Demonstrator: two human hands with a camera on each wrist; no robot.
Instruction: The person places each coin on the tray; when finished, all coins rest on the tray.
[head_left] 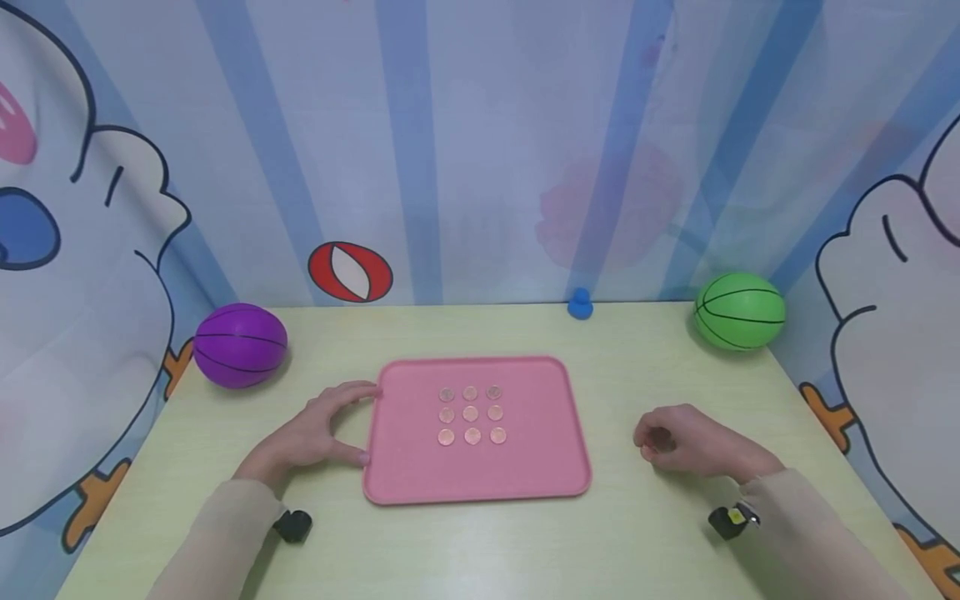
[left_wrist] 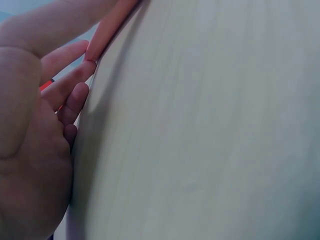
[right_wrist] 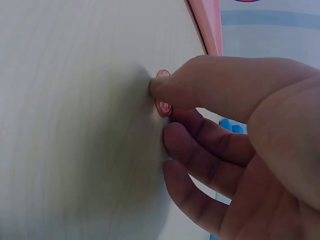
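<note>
A pink tray [head_left: 543,462] lies on the table, with several small copper-coloured coins [head_left: 470,413] set out on it in neat rows of three. My left hand [head_left: 307,433] is spread along the tray's left side, fingertips at the upper left corner and thumb at the lower edge. To the right of the tray, low over the table, my right hand [head_left: 693,446] pinches a coin. That copper coin [right_wrist: 164,108] shows in the right wrist view beneath the thumb, which covers its middle, while the other fingers curl loosely beside it.
A purple ball [head_left: 240,346] sits at the table's back left and a green ball [head_left: 739,312] at the back right. Between them a small blue knob-shaped object [head_left: 580,305] stands at the back edge, against a striped cartoon curtain [head_left: 480,150].
</note>
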